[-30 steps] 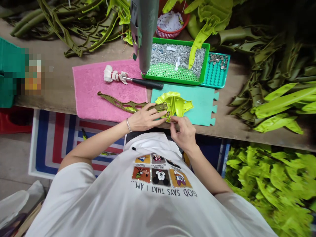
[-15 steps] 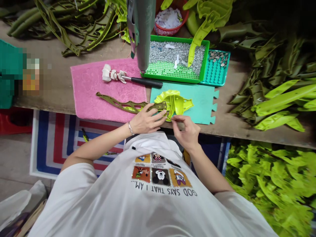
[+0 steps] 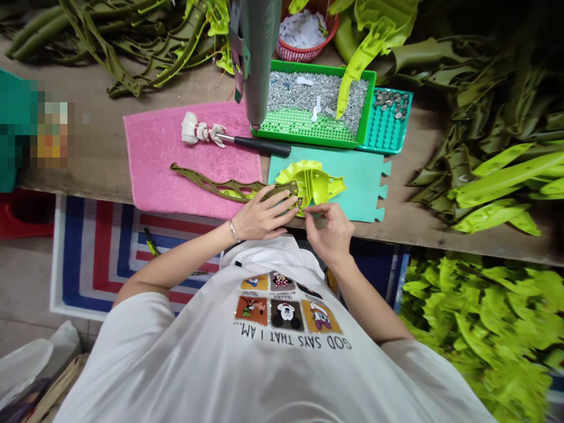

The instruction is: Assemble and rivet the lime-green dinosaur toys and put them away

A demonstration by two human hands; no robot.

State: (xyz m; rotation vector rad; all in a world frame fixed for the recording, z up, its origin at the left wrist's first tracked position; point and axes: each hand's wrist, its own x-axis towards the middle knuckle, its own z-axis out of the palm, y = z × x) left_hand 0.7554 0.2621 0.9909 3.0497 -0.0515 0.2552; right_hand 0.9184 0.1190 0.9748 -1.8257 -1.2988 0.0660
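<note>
**Right hand (image 3: 329, 233) pinches at a joint while the left hand (image 3: 263, 214) lies spread across it**

The plastic part (image 3: 312, 185) lies flat on a teal foam mat (image 3: 352, 188), with its long olive lattice arm (image 3: 215, 187) running leftward across a pink towel (image 3: 176, 164). The part's long axis lies roughly level across the view. The arm's tapered tip points left, and the wider lime-green moulded end sits to the right.

The left hand is partly open, fingers fanned over the olive strap near the joint, pressing it onto the lime piece. A metal bangle (image 3: 232, 231) circles that wrist. The right hand is nearly closed, thumb and forefinger pinched at the part's near edge by the joint. Whatever lies between them is too small to tell.

The upside-down white T-shirt (image 3: 282, 346) reads "GOD SAYS THAT I AM" beneath cartoon panels, including a Mickey Mouse face. Just above the mat, a green tray (image 3: 317, 97) holds silver rivets, and a teal tray (image 3: 388, 120) holds round metal studs. A cloth-wrapped hammer (image 3: 229, 136) rests on the towel.
</note>
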